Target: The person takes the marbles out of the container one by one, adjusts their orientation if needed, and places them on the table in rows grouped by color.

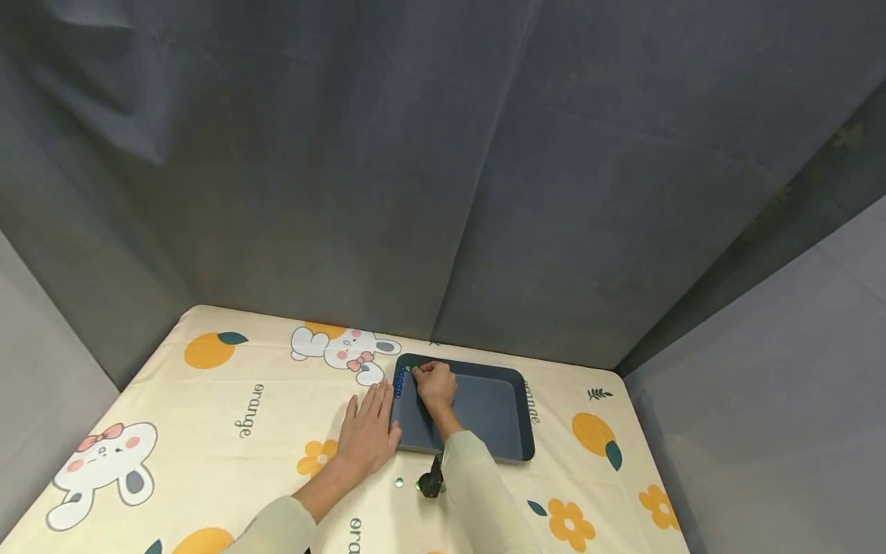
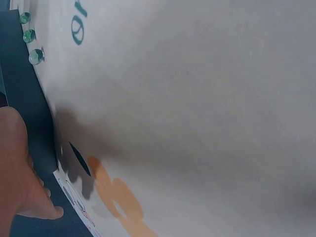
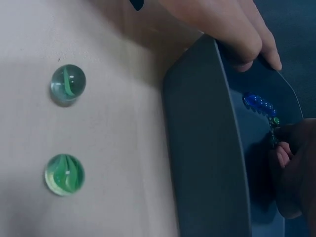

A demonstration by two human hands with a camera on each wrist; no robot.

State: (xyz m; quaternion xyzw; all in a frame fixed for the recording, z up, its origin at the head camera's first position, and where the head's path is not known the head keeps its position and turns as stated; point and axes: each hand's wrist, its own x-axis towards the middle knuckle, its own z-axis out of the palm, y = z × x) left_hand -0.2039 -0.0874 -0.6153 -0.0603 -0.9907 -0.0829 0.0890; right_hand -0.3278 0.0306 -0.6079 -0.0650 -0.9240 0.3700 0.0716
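A dark blue-grey rectangular tray [image 1: 524, 408] lies on the patterned cloth. Along its left wall runs a row of several blue marbles [image 1: 398, 382], and a green marble [image 3: 275, 120] sits at the end of that row in the right wrist view. My right hand [image 1: 436, 387] reaches into the tray's far left corner, where its thumb and fingers pinch another green marble [image 3: 274, 140], mostly hidden by the fingertips. Flat beside the tray's left side, my left hand [image 1: 369, 437] has straight fingers, and its thumb touches the tray edge.
On the cloth before the tray's near side lie three green-streaked glass marbles, one of them a clear green marble [image 1: 399, 482]. The black wrist camera [image 1: 431, 482] partly covers the others in the head view. A dark grey curtain [image 1: 332, 192] hangs behind the table.
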